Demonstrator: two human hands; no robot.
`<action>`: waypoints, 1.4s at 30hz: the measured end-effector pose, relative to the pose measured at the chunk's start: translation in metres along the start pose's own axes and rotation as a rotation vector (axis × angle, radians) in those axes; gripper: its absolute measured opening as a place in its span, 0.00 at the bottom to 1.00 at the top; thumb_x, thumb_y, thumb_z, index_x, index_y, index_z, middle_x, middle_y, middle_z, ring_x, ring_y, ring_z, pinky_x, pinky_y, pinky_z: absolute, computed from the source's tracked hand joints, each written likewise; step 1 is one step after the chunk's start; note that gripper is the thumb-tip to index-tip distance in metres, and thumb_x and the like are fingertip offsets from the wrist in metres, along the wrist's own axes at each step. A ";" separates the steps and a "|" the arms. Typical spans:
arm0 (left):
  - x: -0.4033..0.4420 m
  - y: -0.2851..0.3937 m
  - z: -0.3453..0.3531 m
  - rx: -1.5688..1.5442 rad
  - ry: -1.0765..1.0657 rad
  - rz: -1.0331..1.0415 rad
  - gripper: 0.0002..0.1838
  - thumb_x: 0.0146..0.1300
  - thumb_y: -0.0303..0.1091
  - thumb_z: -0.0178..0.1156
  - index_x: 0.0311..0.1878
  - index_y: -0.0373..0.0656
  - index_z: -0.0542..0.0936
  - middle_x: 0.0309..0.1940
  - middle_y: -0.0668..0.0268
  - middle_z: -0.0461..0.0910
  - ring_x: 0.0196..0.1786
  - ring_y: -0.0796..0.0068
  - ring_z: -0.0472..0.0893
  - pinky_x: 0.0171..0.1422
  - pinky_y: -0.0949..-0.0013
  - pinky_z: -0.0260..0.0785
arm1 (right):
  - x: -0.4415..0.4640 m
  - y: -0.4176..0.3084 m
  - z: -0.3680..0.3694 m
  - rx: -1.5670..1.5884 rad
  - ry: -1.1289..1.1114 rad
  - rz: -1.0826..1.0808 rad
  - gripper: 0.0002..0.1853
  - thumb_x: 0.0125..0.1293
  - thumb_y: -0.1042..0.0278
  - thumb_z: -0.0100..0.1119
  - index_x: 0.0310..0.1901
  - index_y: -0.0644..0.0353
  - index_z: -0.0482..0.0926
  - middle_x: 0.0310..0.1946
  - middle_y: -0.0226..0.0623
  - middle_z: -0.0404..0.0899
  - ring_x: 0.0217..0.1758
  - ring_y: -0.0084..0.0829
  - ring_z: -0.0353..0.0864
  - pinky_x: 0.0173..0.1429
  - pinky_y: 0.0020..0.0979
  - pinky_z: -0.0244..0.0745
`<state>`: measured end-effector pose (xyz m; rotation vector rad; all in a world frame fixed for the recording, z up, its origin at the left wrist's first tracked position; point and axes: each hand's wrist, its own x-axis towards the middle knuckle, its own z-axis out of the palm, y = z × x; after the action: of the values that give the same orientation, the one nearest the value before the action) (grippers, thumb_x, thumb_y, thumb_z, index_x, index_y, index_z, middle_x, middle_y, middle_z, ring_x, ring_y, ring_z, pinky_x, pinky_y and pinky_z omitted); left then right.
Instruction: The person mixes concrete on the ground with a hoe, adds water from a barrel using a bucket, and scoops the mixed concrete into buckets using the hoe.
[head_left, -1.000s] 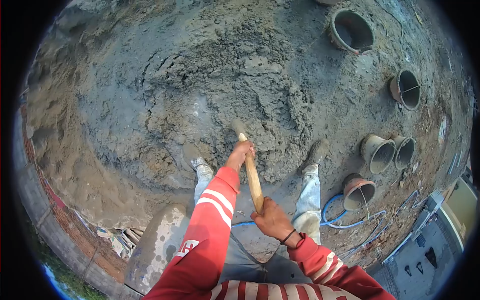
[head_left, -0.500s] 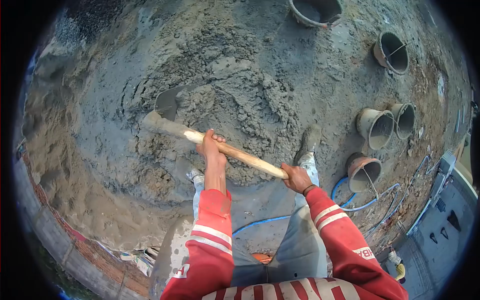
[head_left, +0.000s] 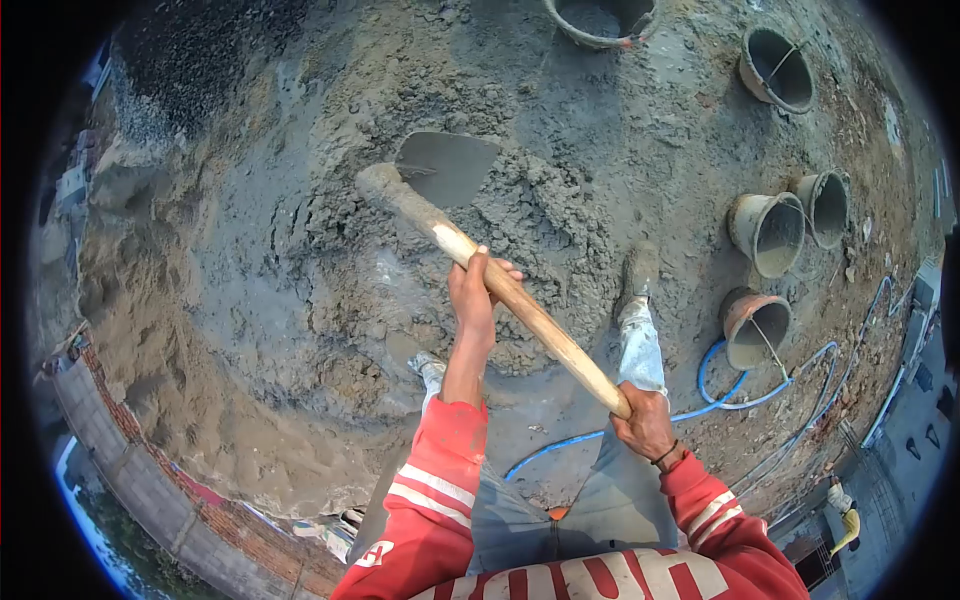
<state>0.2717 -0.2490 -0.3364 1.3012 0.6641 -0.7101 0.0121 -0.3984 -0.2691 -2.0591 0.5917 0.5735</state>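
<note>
My left hand (head_left: 474, 296) is wrapped round the middle of the wooden handle of a hoe (head_left: 548, 330). Near the handle's lower end, my right hand (head_left: 646, 424) grips it close to my right leg. The hoe's broad metal blade (head_left: 447, 170) lies over a heap of wet grey mortar (head_left: 545, 225), with its flat face showing and little on it. Dried mortar coats the head end of the handle. My feet stand apart at the near edge of the heap.
Several mortar-caked buckets stand at the right, including one bucket (head_left: 738, 315) near a blue hose (head_left: 560, 449). Another bucket (head_left: 602, 43) is at the top. Dark gravel (head_left: 190, 70) lies upper left, sand (head_left: 210, 400) at left. A person (head_left: 846, 518) is far lower right.
The hoe blade has moved up and to the right, off the lump of mortar beside it. Both hands have shifted right, and the handle slopes more steeply. The view has turned slightly.
</note>
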 end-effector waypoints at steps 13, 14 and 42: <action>-0.067 -0.188 -0.042 0.644 0.076 -0.332 0.08 0.74 0.35 0.53 0.45 0.41 0.75 0.33 0.61 0.82 0.28 0.70 0.84 0.29 0.72 0.77 | 0.035 0.182 -0.180 -0.430 0.118 0.315 0.11 0.50 0.72 0.65 0.36 0.62 0.76 0.28 0.55 0.81 0.37 0.57 0.82 0.41 0.53 0.78; -0.093 -0.194 -0.046 0.626 0.128 -0.387 0.07 0.74 0.35 0.54 0.45 0.41 0.75 0.33 0.61 0.82 0.28 0.70 0.85 0.29 0.72 0.77 | 0.046 0.192 -0.179 -0.436 0.121 0.349 0.12 0.51 0.70 0.65 0.37 0.64 0.77 0.29 0.57 0.81 0.39 0.57 0.83 0.43 0.52 0.78; -0.400 -0.132 -0.146 0.244 0.320 -0.069 0.15 0.62 0.41 0.58 0.46 0.43 0.80 0.25 0.60 0.83 0.22 0.71 0.82 0.25 0.65 0.73 | -0.062 0.259 -0.176 0.320 -0.248 0.638 0.09 0.59 0.69 0.60 0.24 0.60 0.74 0.14 0.36 0.71 0.15 0.33 0.73 0.17 0.39 0.68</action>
<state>-0.0860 -0.0845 -0.1275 1.6435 0.9043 -0.6598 -0.1623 -0.6627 -0.3077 -1.4522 1.1196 1.0086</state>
